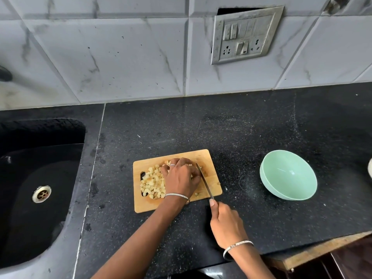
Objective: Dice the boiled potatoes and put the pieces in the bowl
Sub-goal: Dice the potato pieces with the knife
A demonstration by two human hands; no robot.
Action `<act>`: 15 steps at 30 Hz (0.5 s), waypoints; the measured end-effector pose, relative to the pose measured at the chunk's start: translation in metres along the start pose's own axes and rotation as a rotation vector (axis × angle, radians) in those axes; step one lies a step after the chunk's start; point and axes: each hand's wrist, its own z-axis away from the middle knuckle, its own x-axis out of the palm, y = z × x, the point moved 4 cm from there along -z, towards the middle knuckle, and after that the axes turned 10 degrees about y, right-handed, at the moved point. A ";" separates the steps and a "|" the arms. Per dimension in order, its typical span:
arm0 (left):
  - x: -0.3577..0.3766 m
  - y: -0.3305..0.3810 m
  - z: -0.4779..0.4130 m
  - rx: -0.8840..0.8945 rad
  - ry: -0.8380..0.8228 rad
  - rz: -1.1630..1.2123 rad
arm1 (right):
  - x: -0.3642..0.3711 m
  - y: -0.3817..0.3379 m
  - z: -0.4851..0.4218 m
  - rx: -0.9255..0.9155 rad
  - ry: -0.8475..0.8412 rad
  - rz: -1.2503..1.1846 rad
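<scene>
A wooden cutting board (209, 158) lies on the black counter. Pale diced potato pieces (152, 183) are heaped on its left half. My left hand (181, 176) is curled over potato at the middle of the board, and what it covers is hidden. My right hand (224, 222) grips the handle of a knife (204, 180), forefinger along the spine. The blade lies on the board against the right side of my left hand. A mint-green bowl (267, 174) stands to the right of the board, tilted, with nothing inside.
A black sink (40, 168) with a metal drain fills the left side. The tiled wall with a switch plate (244, 35) rises behind the counter. The counter's front edge (314, 250) runs at the lower right. A pale object (370, 167) peeks in at the right edge.
</scene>
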 end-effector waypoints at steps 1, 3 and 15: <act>0.000 0.000 -0.001 0.000 0.001 -0.001 | 0.001 -0.003 0.000 0.008 0.003 0.015; 0.001 0.000 -0.001 -0.005 -0.011 0.006 | 0.001 -0.006 -0.001 0.024 0.014 0.045; -0.021 -0.036 -0.011 -0.143 0.108 0.102 | -0.029 0.006 -0.016 -0.058 0.035 -0.224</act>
